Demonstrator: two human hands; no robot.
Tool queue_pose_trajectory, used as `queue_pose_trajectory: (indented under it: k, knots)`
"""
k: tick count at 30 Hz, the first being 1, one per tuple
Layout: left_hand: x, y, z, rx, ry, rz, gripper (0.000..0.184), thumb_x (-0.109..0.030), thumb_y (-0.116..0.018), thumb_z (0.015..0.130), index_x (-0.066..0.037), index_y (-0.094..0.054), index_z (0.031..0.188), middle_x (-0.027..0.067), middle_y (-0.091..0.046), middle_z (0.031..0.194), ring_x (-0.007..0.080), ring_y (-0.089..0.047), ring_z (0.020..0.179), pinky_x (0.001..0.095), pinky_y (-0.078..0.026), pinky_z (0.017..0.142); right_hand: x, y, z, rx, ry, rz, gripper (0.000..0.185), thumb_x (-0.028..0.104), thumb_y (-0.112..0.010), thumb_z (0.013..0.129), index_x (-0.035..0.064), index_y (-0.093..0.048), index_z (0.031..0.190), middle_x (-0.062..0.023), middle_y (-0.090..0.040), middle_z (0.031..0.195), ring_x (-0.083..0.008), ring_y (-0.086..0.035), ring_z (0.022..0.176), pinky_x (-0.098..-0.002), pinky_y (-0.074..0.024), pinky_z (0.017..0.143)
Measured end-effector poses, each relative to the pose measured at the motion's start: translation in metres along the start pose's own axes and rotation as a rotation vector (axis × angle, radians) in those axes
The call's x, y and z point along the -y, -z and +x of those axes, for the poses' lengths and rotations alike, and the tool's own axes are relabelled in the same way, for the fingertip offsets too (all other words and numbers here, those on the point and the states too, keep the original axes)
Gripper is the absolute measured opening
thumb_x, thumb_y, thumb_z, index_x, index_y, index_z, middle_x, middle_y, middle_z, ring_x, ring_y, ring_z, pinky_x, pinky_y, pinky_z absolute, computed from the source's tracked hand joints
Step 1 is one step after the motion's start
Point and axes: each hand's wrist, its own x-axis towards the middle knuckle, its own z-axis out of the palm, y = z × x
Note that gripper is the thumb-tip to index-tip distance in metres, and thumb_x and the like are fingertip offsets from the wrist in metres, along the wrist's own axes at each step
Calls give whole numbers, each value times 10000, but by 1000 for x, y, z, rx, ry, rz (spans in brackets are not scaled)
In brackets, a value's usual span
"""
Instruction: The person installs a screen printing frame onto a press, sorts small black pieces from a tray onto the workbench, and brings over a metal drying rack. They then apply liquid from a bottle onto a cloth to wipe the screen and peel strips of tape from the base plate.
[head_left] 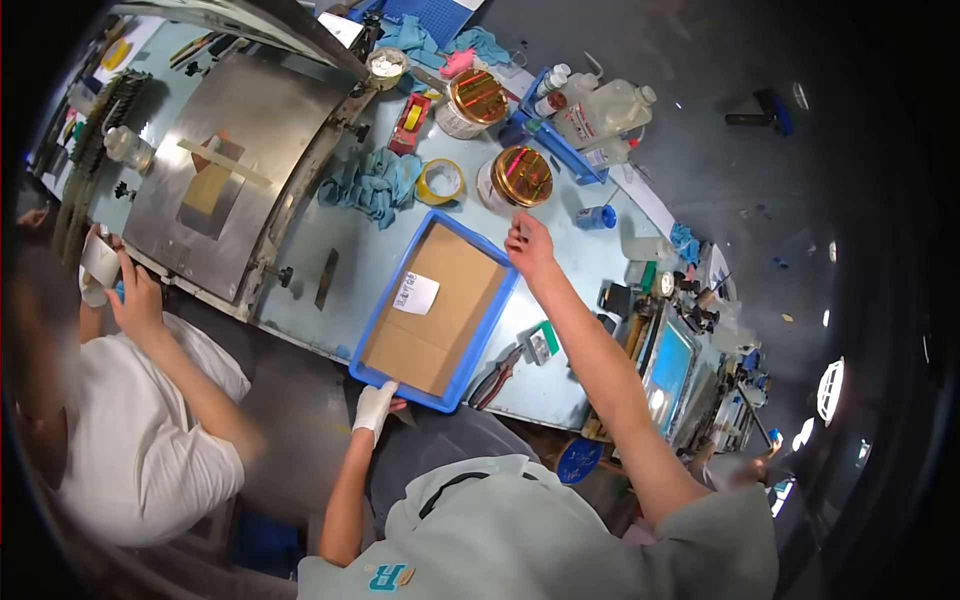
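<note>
Blue tray [482,337], cardboard [455,270] inside, gloved left hand [373,408] pinching its near rim, right hand [530,245] curled beside the far corner, its grip impossible to tell.

The shirt [520,535] is pale grey-green, short-sleeved, marked with a teal letter R [384,578]; the trousers [450,450] are dark grey, the left hand [378,406] white-gloved.

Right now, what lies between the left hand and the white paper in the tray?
In the head view, only bare cardboard lies between the paper and the tray's near rim, which the left hand touches.
</note>
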Motion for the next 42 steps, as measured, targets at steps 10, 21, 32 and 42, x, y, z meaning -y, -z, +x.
queue_pose_trajectory:
  k: [10, 21, 32, 42]
  knots:
    - [-1, -11, 7, -113, -62, 56, 381, -271, -661, 959, 6, -621, 1217, 98, -693, 1042, 203, -703, 885, 356, -633, 724, 10, 1, 5, -40, -25, 24, 161, 166, -645, 977, 45, -592, 1068, -21, -559, 804, -127, -478, 653, -240, -345, 511]
    - [-11, -12, -1, -89, -24, 89, 360, -220, -634, 936, -21, -591, 1232, 103, -684, 1088, 201, -700, 888, 334, -612, 705, 18, 43, -40, 105, -148, -229, 602, 578, -604, 982, 48, -617, 1266, -50, -643, 944, -158, -569, 777, -298, -438, 700]
    - [16, 24, -87, -309, -155, 187, 318, -182, -646, 899, 59, -674, 1106, 130, -734, 1003, 246, -735, 903, 368, -607, 761, -32, 109, -91, 122, 415, -909, 521, 402, -714, 969, 19, -620, 1309, -70, -644, 1034, -127, -602, 857, -275, -525, 691]
    - [32, 86, -105, -102, -428, 682, 337, -310, -642, 898, -23, -729, 1049, 151, -733, 903, 249, -710, 823, 388, -539, 744, -43, 159, -234, 229, 414, -1507, 503, 473, -671, 958, 51, -693, 1231, -111, -751, 958, -207, -700, 877, -336, -536, 807]
